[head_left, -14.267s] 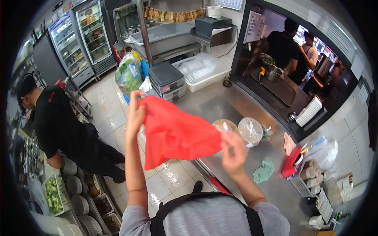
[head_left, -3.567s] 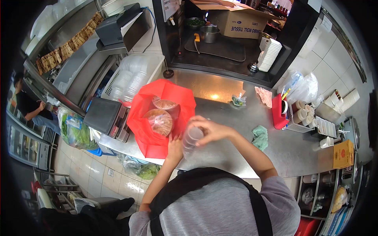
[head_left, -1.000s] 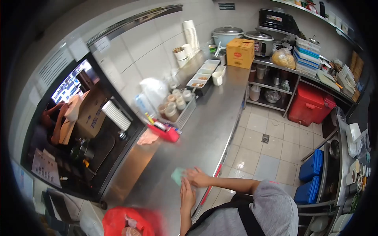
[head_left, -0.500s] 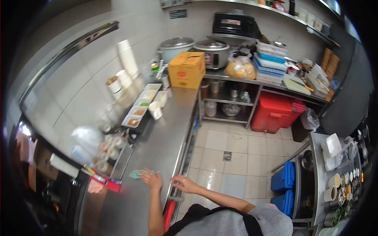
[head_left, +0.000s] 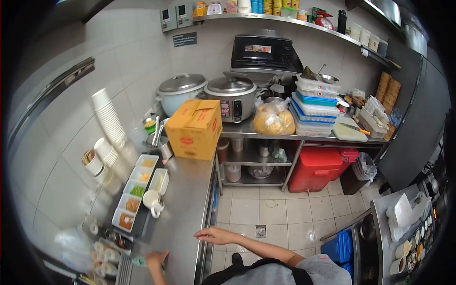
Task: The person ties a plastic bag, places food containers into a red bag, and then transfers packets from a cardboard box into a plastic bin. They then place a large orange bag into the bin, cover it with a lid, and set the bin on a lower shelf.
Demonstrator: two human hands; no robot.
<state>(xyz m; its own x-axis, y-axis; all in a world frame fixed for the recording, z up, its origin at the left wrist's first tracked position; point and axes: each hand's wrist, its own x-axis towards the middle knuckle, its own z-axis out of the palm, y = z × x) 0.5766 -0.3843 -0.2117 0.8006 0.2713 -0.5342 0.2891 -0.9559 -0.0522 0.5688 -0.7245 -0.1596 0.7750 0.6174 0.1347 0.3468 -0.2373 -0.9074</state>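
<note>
Wiping: the step in hand appears to be passing a pale green cloth (head_left: pixel 139 261) over a stainless-steel counter (head_left: pixel 183 204), judged from the left hand (head_left: pixel 156 260) set over it.
Green cloth: on the counter, partly beneath the left hand and just beside a grey slatted basket (head_left: pixel 124 270); an edge shows on the basket side.
Left hand: low over the cloth, back of the hand uppermost, thumb side toward the open counter. The fingertips are hidden; whether they grip the cloth or press it flat cannot be told.
Left forearm: enters from the bottom of the view, with only a short length visible.
Right hand (head_left: pixel 216 235): holding nothing, fingers extended and close together, palm turned downward. The fingertips reach in over the counter's front edge, apart from the left hand.
Right arm: extends from the grey sleeve (head_left: pixel 318 270) across the floor side toward the counter, slightly bent at the elbow.
Next move: further wiping calls for steady downward pressure on the cloth and clearance from the basket, the black tray of white food containers (head_left: pixel 137 223) and the white handled cup (head_left: pixel 152 199). Lifting the cloth instead calls for gathering its loose edge first.
</note>
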